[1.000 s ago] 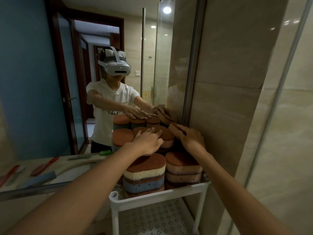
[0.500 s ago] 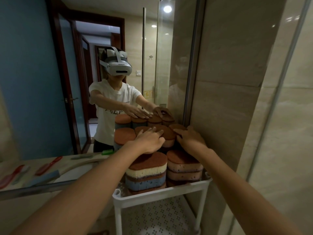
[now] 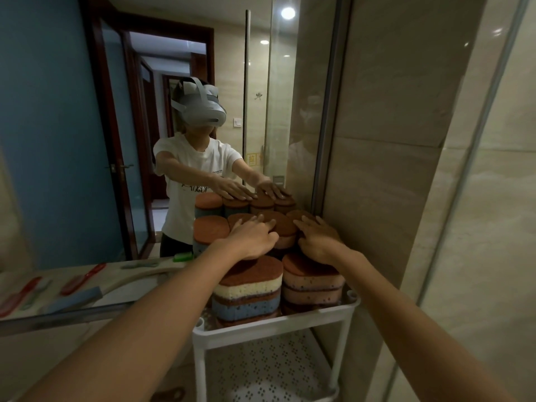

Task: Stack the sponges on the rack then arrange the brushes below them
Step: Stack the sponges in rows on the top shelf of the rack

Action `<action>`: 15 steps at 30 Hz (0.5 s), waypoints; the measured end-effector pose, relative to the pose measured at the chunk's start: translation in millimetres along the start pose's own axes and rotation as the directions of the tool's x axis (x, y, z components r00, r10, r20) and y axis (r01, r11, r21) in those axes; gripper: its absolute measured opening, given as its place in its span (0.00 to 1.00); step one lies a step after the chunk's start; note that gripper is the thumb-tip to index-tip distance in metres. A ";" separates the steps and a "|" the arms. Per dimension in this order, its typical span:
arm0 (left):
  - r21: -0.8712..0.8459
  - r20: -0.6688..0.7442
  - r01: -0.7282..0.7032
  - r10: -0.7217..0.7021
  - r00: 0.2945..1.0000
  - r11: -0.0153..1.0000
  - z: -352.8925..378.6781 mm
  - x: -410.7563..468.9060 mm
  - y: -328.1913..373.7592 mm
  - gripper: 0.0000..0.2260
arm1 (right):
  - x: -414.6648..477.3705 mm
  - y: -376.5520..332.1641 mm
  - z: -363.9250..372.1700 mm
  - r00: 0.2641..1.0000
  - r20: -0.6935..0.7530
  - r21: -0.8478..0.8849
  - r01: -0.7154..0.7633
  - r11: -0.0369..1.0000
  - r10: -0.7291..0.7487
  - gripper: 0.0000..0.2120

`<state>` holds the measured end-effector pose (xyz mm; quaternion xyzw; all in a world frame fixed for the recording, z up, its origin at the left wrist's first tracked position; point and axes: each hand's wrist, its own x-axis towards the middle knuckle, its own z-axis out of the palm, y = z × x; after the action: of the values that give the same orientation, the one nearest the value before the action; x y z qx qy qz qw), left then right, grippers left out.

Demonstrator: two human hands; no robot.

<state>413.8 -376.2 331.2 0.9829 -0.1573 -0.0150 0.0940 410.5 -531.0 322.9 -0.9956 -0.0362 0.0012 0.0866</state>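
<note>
Several stacks of brown-topped sponges fill the top shelf of a white rack [image 3: 272,326]. The front left stack [image 3: 248,288] has white and blue layers; the front right stack [image 3: 311,285] is pinkish. My left hand [image 3: 255,239] lies flat with spread fingers on a back stack [image 3: 282,224]. My right hand [image 3: 317,240] rests flat on the back right sponges, next to the wall. Neither hand grips anything. Red and green brushes [image 3: 84,278] show in the mirror's reflection of the counter at the left.
A mirror [image 3: 58,140] directly behind the rack reflects me and the sponges. A tiled wall [image 3: 391,198] and a glass panel [image 3: 493,227] close in on the right. The rack's perforated lower shelf [image 3: 266,369] sits beneath the sponges.
My right hand has come down from the raised sponge at the back right and now lies flat on the stack. My left hand has stayed on its stack.
</note>
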 end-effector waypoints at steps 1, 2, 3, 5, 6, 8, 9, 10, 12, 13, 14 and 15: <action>-0.006 0.004 -0.003 0.003 1.000 1.000 -0.4 -0.4 0.6 0.23 | 0.4 2.5 -0.8 1.000 0.014 -0.001 -0.006 1.000 0.006 0.27; -0.011 0.007 -0.005 0.005 1.000 1.000 -1.4 -1.0 1.9 0.23 | 0.6 4.3 -2.1 1.000 0.023 -0.007 -0.008 1.000 0.008 0.28; -0.020 0.010 -0.005 0.005 1.000 1.000 -2.9 -1.5 3.3 0.23 | -0.1 4.4 -4.2 1.000 0.028 -0.016 -0.002 1.000 0.002 0.29; -0.063 0.013 0.003 -0.002 1.000 0.998 -6.6 -2.7 5.8 0.22 | -3.0 1.7 -7.1 0.999 0.017 -0.003 0.036 0.999 -0.035 0.29; -0.095 -0.002 0.006 -0.007 1.000 0.995 -8.8 -3.9 5.9 0.22 | -4.7 -0.4 -7.4 0.998 -0.014 0.040 0.058 0.998 -0.057 0.29; -0.187 -0.092 0.000 -0.017 0.996 0.982 -12.6 -7.6 4.8 0.19 | -11.5 -4.2 -7.7 0.983 -0.153 0.172 0.123 0.977 -0.097 0.25; -0.241 -0.155 -0.010 -0.028 0.988 0.970 -14.3 -10.3 4.0 0.17 | -16.5 -6.2 -7.5 0.966 -0.234 0.225 0.165 0.960 -0.111 0.22; -0.289 -0.215 -0.019 -0.046 0.976 0.957 -16.2 -14.2 3.3 0.15 | -22.2 -8.6 -6.9 0.944 -0.309 0.264 0.206 0.942 -0.120 0.20; -0.358 -0.323 -0.034 -0.089 0.942 0.933 -21.6 -26.7 1.7 0.12 | -35.6 -18.6 -6.2 0.896 -0.430 0.320 0.264 0.910 -0.109 0.16; -0.386 -0.377 -0.041 -0.117 0.919 0.921 -25.3 -36.2 1.1 0.13 | -43.1 -26.8 -5.5 0.874 -0.475 0.341 0.291 0.894 -0.104 0.15; -0.418 -0.426 -0.046 -0.151 0.892 0.907 -28.4 -47.5 -0.8 0.14 | -50.7 -37.1 -4.1 0.851 -0.514 0.353 0.322 0.879 -0.105 0.14; -0.442 -0.472 -0.051 -0.184 0.862 0.895 -30.6 -60.2 -4.3 0.14 | -58.6 -49.6 -2.1 0.828 -0.551 0.357 0.351 0.866 -0.108 0.15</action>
<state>359.7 -347.8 360.5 0.9103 -0.0850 0.2028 0.3507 348.5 -486.9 333.3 -0.9006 -0.1333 -0.2664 0.3167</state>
